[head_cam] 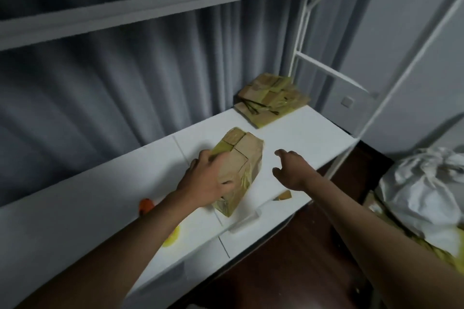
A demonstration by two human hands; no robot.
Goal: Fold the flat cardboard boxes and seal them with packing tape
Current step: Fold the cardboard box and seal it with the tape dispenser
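A folded cardboard box (244,158) with yellowish tape on its ends lies on the white table (301,133). My left hand (203,178) grips the box from its left side, thumb across the near face. My right hand (288,170) hovers just right of the box with fingers relaxed and holding nothing. A stack of flat cardboard boxes (272,99) with yellow tape strips lies at the table's far end. An orange tape dispenser (146,206) and a yellow tape roll (172,237) show partly behind my left forearm.
A small cardboard scrap (285,195) lies at the table's near edge. White metal shelf uprights (300,40) rise at the far right corner. Grey curtains hang behind the table. A white bag (426,193) sits on the right above the dark floor.
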